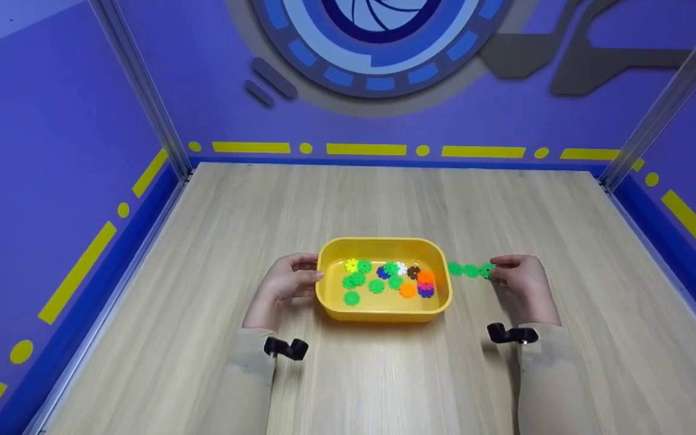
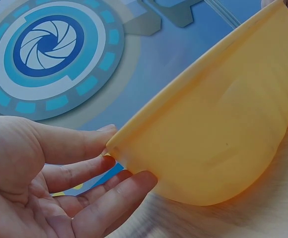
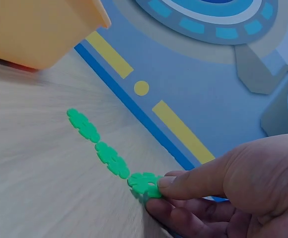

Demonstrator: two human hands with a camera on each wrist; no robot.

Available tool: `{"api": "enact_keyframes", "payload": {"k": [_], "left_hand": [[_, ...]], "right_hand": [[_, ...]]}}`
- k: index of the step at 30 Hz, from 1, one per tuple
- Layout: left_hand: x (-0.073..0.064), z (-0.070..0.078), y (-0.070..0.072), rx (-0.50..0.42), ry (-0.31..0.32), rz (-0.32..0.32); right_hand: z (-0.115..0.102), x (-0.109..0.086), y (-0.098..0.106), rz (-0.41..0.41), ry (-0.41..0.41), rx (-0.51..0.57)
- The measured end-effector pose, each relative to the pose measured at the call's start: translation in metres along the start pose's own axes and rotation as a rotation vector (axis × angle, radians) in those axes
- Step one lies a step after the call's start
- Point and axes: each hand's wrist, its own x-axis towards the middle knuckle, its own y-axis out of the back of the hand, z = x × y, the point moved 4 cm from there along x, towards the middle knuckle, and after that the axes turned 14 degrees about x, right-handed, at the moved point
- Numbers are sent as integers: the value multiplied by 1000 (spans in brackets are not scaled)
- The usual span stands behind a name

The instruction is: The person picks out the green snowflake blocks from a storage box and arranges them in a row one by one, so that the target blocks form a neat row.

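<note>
A yellow plastic tub (image 1: 384,315) stands mid-table with several toothed plastic discs inside, mostly green (image 1: 376,286), plus orange (image 1: 407,290), yellow, white, brown, pink and dark blue ones. My left hand (image 1: 284,284) pinches the tub's left rim, thumb on top and fingers beneath, as the left wrist view shows. To the right of the tub, three green snowflake discs (image 3: 111,159) lie in a row. Between thumb and fingers, my right hand (image 1: 522,281) pinches the nearest green disc (image 3: 144,183) at the row's right end.
The light wood table (image 1: 384,374) runs back to a blue-purple panel wall (image 1: 203,72) with yellow dashes. Side panels with metal posts (image 1: 142,78) close in left and right. Black mounts (image 1: 286,348) sit on both wrists.
</note>
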Motion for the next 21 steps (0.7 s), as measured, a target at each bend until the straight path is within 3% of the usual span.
{"api": "enact_keyframes", "payload": {"k": [4,12,21], "left_hand": [[1,-1,-1,-32,9,-1],[1,-1,0,-34,10,3],[0,0,-1,-36,2,-5]], "right_hand": [[1,0,0,-9,-30,71],[-5,-3,2,8,-23,-23],[-5,-4,5,14,-38,-2]]}}
